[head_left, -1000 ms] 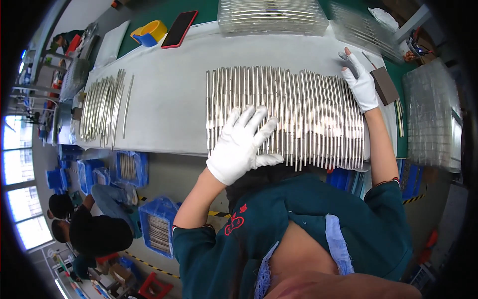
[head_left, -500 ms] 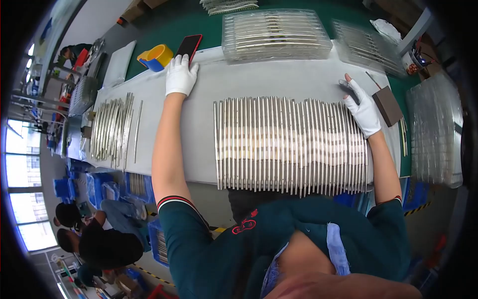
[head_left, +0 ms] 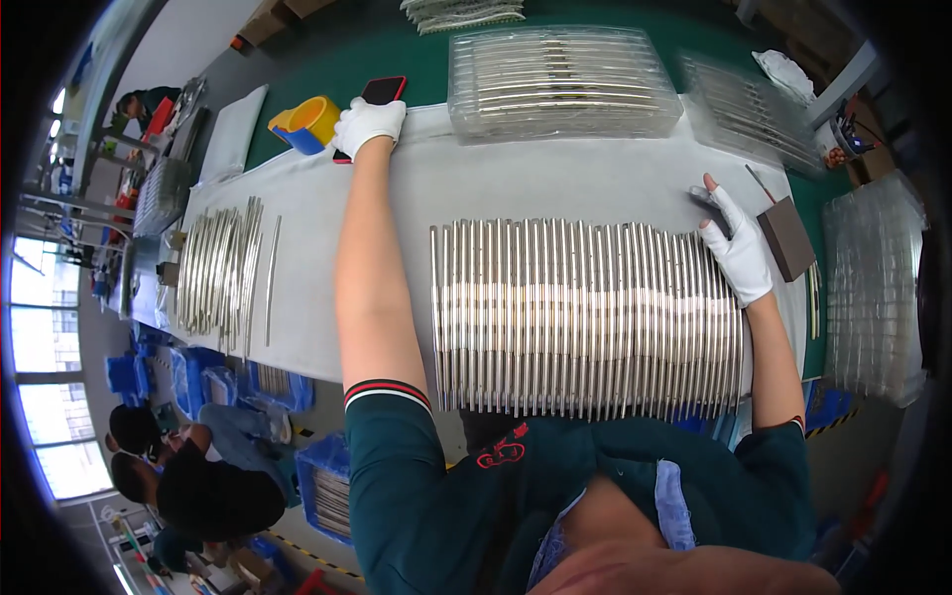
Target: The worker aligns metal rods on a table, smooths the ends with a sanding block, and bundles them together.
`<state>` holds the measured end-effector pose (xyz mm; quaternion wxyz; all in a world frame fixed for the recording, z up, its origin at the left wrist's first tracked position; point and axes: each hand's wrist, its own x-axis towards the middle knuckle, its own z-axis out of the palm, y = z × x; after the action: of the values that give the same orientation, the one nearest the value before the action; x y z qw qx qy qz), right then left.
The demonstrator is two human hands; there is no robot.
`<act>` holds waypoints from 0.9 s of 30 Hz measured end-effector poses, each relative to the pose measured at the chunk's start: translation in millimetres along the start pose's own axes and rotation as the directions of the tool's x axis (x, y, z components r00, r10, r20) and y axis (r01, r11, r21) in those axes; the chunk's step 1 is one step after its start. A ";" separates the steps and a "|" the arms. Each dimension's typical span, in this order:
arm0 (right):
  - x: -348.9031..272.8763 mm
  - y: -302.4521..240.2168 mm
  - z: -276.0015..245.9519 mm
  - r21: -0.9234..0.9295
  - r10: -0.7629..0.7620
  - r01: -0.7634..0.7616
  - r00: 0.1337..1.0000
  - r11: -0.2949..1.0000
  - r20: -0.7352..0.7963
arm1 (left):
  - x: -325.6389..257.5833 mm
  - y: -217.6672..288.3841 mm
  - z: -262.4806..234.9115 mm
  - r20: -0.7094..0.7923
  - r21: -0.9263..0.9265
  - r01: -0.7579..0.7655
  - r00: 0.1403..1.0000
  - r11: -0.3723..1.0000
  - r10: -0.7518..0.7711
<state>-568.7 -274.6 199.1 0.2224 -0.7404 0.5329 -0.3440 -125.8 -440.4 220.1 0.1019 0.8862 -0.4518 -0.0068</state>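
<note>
Head view: pale cloth [head_left: 297, 327] covers part of a green worktable [head_left: 426, 59] in a workshop. The row of metal rods [head_left: 590, 322] reaches the near edge; cloth extends between it and a looser rod pile [head_left: 220, 273] leftward. The left hand [head_left: 369, 125], fingers bent, lies over a phone [head_left: 385, 90], its grip indeterminable; the right hand [head_left: 738, 250], thumb and forefinger spread, grasping nothing visible, adjoins the row's right end.

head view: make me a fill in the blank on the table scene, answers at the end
The left hand is over a phone edged in ____.
Ring-shaped rolls beside the phone are yellow and ____.
The right hand is at the ____ (left or right) side of the wide row of metal rods.
Both hands wear gloves coloured ____.
Missing words: red; blue; right; white.
</note>
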 end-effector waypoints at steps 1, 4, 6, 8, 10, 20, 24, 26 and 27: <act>-0.1 -0.4 -0.3 0.009 0.002 -0.002 1.000 1.000 0.002 | -0.7 1.9 0.3 -0.015 -0.009 0.020 1.000 1.000 -0.020; -0.4 -2.8 -0.3 0.020 -0.001 0.001 1.000 1.000 0.004 | -2.1 3.0 -2.3 0.006 -0.014 0.029 1.000 0.999 -0.029; 0.5 -3.7 0.5 0.027 -0.011 0.011 1.000 1.000 0.007 | 0.4 -3.9 -5.7 0.046 0.001 0.021 0.999 1.000 -0.021; 0.0 -3.0 0.5 0.036 -0.009 0.009 1.000 0.999 0.004 | 1.5 -12.0 -7.2 0.091 0.018 0.007 0.996 1.000 -0.008; 0.0 -3.8 -0.7 0.037 -0.003 0.003 1.000 0.999 0.004 | -3.4 -26.6 -6.7 0.025 0.049 -0.139 0.990 0.989 0.137; 0.6 3.2 1.5 0.032 0.010 -0.010 1.000 0.999 -0.018 | -32.5 -74.9 4.8 -0.145 -0.064 -0.176 0.976 0.982 0.165; -0.1 6.2 1.5 0.046 0.015 -0.015 1.000 0.999 -0.007 | -34.8 -70.4 1.6 -0.158 -0.116 -0.135 0.981 0.984 0.116; -0.2 7.3 3.1 0.047 0.028 -0.028 1.000 0.998 -0.001 | -35.8 -70.0 0.0 -0.164 -0.117 -0.124 0.981 0.985 0.104; 0.5 6.9 3.0 0.065 0.028 -0.029 1.000 0.997 0.007 | -35.9 -70.2 -0.2 -0.169 -0.133 -0.123 0.981 0.984 0.100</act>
<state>-570.8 -277.5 192.4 0.2529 -0.7261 0.5313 -0.3559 -90.9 -371.4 204.3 0.2014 0.8476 -0.4894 0.0384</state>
